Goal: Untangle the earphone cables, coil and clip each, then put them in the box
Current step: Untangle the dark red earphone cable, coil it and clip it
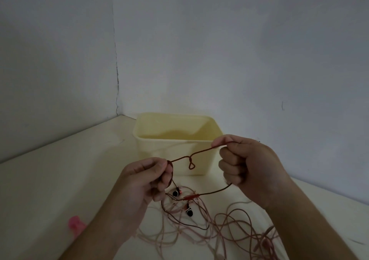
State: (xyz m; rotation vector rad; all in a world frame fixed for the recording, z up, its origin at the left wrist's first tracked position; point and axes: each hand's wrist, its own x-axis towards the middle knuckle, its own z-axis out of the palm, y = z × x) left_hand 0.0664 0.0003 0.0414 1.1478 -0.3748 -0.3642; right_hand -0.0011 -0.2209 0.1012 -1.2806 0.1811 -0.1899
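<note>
A dark red earphone cable (199, 153) stretches between my two hands above the table, with a small twisted loop hanging near its middle. My left hand (143, 177) pinches one end, where the cable is wound in a small coil round my fingers. My right hand (245, 163) pinches the other end between thumb and forefinger, and the cable runs on below my fist to a red inline remote (190, 197). Two black earbuds (176, 192) lie under my hands. A pale yellow open box (175, 151) stands just behind.
A tangle of pale pink cables (229, 227) is spread over the cream table in front and to the right. A pink clip (76, 224) lies at the lower left beside my left forearm. Walls meet in a corner behind the box.
</note>
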